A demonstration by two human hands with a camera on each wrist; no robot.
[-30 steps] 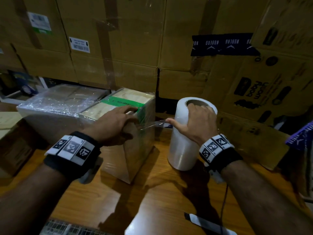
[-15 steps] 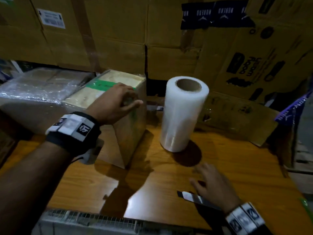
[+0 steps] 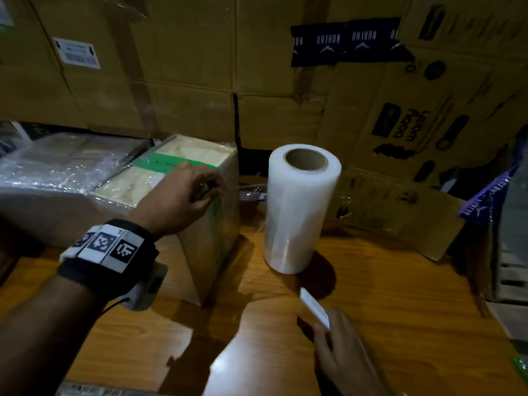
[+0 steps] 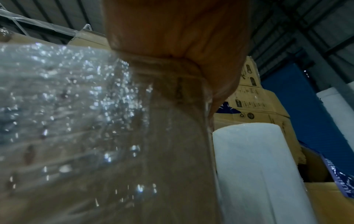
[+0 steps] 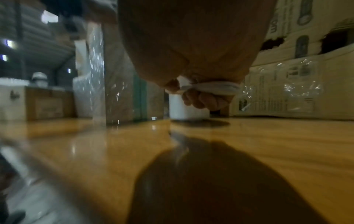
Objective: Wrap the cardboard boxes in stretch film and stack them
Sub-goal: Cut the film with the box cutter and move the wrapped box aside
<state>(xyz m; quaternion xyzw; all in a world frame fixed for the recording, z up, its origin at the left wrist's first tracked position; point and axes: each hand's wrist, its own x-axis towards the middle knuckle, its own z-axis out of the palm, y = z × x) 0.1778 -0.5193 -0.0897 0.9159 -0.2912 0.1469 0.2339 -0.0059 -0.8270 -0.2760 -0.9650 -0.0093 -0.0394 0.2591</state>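
Roll [image 3: 300,207] stands upright, axis vertical, right of wrapped box [image 3: 208,224].

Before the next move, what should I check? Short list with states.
1. Left hand holds the film strand at the top edge of the green-taped box: ok.
2. The strand runs unbroken from the box to the film roll: ok.
3. The roll stands upright on the table: ok.
4. Right hand has a grip on the white tool, fingers curled round it: ok.
5. Tool's cutting edge is out: cannot tell.
6. Box's far sides are covered in film: cannot tell, they are hidden.
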